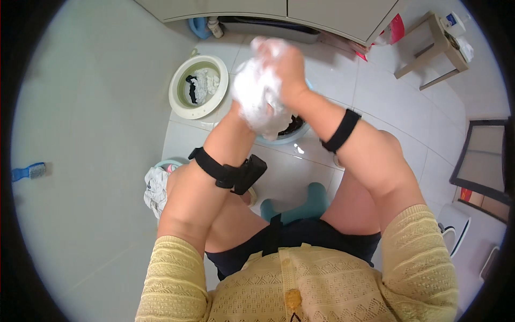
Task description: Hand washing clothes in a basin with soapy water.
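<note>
A bunched white cloth [260,96], wet and foamy-looking, is held up in the air between my two hands. My right hand [288,72] is closed on its upper right side, a little smeared by motion. The cloth covers most of my left hand [240,111]; only the part by the wrist shows clearly, and its fingers are wrapped in the cloth. Below the cloth stands a light blue basin [284,140], partly hidden, with dark fabric [292,126] in it.
A pale round basin [175,88] with white and black laundry in water stands at the left. Light clothes [155,189] lie in a tub by my left leg. A teal stool [308,210] is beneath me. A wooden stool [437,48] stands far right; a blue brush [32,171] is at the left.
</note>
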`<state>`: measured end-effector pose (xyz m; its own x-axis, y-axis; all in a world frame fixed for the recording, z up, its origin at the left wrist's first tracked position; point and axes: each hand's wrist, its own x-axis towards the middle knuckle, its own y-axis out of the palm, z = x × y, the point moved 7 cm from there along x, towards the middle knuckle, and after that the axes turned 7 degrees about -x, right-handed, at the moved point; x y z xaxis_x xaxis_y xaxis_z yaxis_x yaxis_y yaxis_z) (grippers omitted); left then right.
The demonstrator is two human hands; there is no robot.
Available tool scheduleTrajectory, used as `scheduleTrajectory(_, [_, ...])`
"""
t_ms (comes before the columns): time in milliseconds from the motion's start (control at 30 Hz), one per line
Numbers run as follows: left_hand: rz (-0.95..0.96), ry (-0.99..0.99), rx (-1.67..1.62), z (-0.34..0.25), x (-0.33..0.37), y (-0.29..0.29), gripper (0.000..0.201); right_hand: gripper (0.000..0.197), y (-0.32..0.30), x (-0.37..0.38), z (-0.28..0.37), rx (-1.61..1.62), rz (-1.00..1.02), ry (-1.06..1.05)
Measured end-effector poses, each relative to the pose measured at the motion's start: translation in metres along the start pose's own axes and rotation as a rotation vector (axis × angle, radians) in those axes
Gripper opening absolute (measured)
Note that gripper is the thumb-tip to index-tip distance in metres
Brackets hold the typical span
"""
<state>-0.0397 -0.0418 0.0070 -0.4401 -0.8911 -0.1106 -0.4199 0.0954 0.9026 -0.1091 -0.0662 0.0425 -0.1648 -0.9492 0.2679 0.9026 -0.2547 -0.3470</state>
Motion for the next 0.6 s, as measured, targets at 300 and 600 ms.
scheduleTrajectory(300, [0.403, -0.12, -0.069, -0.015, -0.009, 0.0, 0.021, 0.025, 0.018, -0.028, 0.05, -0.188, -0.009, -0.386])
scheduleTrajectory(600, [0.155, -0.198, -0.037, -0.023, -0.011, -0.001, 0.02, 0.029, 0.021, -0.046, 0.064, -0.157, 0.007, -0.462])
